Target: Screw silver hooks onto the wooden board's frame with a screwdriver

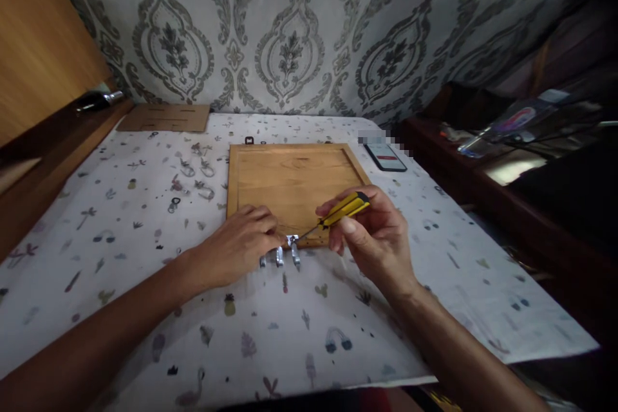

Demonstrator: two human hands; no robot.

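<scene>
A wooden framed board (294, 183) lies flat on the table. Several small shiny metal hooks (296, 254) line its near edge, sticking out towards me. My left hand (241, 238) rests on the board's near left corner, fingers bent and pressed together, the fingertips closed on one of these hooks. My right hand (376, 232) grips a screwdriver (345, 209) with a yellow and black handle. The screwdriver's thin shaft slants down to the left, and its tip meets the plate of a hook beside my left fingertips. Whether a screw sits under the tip is too small to tell.
Several metal hooks with rings (197, 170) lie left of the board. Cardboard (164, 118) is at the back left, and a phone (385, 156) lies right of the board. A patterned cloth (270, 335) covers the table. A plastic bottle (519, 119) lies on the right.
</scene>
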